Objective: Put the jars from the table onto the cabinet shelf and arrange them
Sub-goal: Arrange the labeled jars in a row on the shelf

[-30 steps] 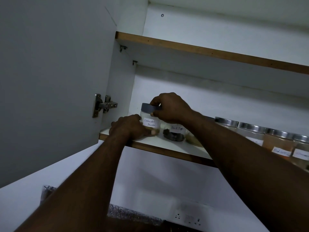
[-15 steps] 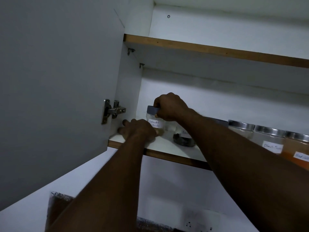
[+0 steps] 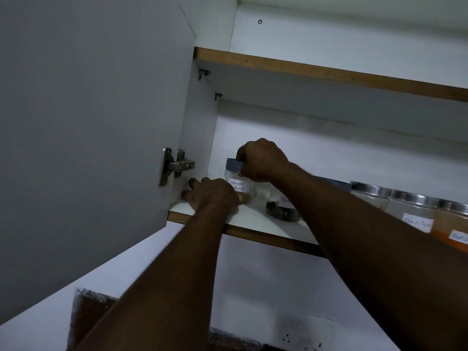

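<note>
Fingers (image 3: 243, 154) of the right hand (image 3: 260, 160) grip the jar (image 3: 238, 184) by its lid (image 3: 233, 164) at mid-frame; the left hand (image 3: 214, 196) rests loose-fingered on the shelf (image 3: 253, 219) against the jar's base.

Both bare arms reach up and away from the person, the forearms rising from the near bottom edge and drawing closer together. The left hand (image 3: 212, 196) lies palm down, knuckles up, with its fingers stretched toward the left. The right hand (image 3: 262, 160) sits higher and slightly farther, wrist bent, fingers curled over the top of a jar (image 3: 239, 184), gripping it from above.
</note>
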A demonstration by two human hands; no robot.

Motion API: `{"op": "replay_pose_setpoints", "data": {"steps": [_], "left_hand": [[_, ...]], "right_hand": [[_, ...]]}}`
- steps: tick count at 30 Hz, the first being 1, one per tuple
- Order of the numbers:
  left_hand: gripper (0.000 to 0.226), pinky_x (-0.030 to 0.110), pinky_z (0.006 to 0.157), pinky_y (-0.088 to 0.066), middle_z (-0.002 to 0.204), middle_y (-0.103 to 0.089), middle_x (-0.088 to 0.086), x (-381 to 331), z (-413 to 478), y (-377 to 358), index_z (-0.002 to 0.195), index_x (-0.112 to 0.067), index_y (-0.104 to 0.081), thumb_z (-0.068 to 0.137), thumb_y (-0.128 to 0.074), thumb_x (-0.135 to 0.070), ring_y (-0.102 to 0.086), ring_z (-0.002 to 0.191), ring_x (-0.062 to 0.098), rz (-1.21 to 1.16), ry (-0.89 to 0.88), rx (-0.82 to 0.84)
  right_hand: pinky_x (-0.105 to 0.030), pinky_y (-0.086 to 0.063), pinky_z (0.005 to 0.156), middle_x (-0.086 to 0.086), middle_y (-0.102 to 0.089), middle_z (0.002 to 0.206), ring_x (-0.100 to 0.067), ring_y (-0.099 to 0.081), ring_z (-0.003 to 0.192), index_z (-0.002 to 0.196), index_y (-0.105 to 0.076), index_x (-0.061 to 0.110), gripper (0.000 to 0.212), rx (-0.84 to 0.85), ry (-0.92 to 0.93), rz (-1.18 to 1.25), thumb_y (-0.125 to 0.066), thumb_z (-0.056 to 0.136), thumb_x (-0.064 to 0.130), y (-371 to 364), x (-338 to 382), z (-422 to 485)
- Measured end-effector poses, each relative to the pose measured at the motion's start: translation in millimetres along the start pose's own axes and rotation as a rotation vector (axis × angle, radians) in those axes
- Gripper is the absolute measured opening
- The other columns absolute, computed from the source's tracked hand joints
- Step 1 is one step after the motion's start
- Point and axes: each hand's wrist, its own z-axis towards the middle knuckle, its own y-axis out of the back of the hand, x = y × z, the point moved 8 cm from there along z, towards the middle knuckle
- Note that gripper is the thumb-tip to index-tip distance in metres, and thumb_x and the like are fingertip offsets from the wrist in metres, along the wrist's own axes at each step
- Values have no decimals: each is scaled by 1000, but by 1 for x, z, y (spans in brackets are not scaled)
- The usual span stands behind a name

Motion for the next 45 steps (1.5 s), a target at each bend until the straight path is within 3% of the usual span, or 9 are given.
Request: {"op": "replay_pose_setpoints", "data": {"steps": [6, 8, 12, 15, 19, 23, 26, 31, 45], "left_hand": [[74, 52, 104, -45, 130, -61, 11, 1, -3, 4, 134, -15, -58, 77, -76, -59, -51, 126, 34, -107, -27, -41], [76, 51, 103, -47, 129, -62, 12, 4, -8, 11, 133, -11, -55, 75, -82, -53, -55, 123, 34, -188, -4, -87], [72, 48, 101, -49, 127, -63, 12, 6, -20, 19, 129, -13, -53, 74, -85, -46, -59, 119, 34, -272, 14, -133], [63, 48, 98, -51, 121, -68, 8, -10, -31, 12, 125, -18, -61, 77, -78, -54, -62, 113, 31, -128, -96, -134], [75, 49, 101, -47, 129, -64, 8, -43, -45, -7, 124, -22, -65, 77, -61, -80, -52, 122, 33, 11, -203, -36], [98, 56, 110, -33, 146, -50, 13, -64, -56, -23, 133, -23, -60, 67, -51, -95, -37, 139, 38, 33, -157, 32], [100, 53, 114, -29, 151, -46, 12, -67, -58, -24, 140, -22, -55, 69, -54, -93, -35, 142, 37, 8, -93, -14], [87, 44, 104, -39, 135, -57, 10, -62, -56, -20, 133, -18, -57, 76, -59, -83, -48, 127, 31, -32, -53, -116], [76, 46, 106, -37, 140, -54, 10, -62, -56, -21, 136, -23, -56, 81, -61, -75, -45, 131, 32, -25, -69, -87]], "right_hand": [[-39, -50, 95, -4, -62, 135, -26, -57, 122, 142, -51, 27, 62, 57, 35, 21, -74, 86, 39, 13, -3, -16], [-40, -50, 97, -1, -62, 134, -24, -57, 122, 140, -52, 28, 61, 20, 31, 24, -73, 85, 44, 31, -15, -27], [-40, -54, 90, 5, -71, 117, -17, -63, 105, 123, -66, 28, 47, 102, 16, -37, -70, 85, 55, 51, -50, -60], [-40, -55, 85, 7, -72, 112, -15, -64, 98, 119, -68, 30, 41, 131, 28, -100, -68, 86, 54, 50, -73, -83], [-42, -55, 87, 6, -72, 114, -18, -64, 101, 125, -66, 33, 44, 170, 14, -53, -72, 86, 51, 34, -91, -94], [-41, -56, 85, 4, -74, 107, -18, -65, 96, 121, -70, 30, 45, 110, 11, 40, -78, 81, 49, 27, -95, -85], [-37, -55, 79, 3, -74, 101, -17, -63, 91, 115, -73, 28, 43, 92, 4, 51, -79, 79, 52, 18, -95, -73], [-35, -53, 74, 1, -73, 96, -19, -62, 89, 105, -74, 26, 46, 64, 9, 26, -78, 75, 61, 10, -89, -54], [-31, -42, 64, -7, -68, 99, -24, -58, 83, 103, -75, 20, 50, 63, -35, -96, -82, 72, 58, -1, -81, -30]]}}
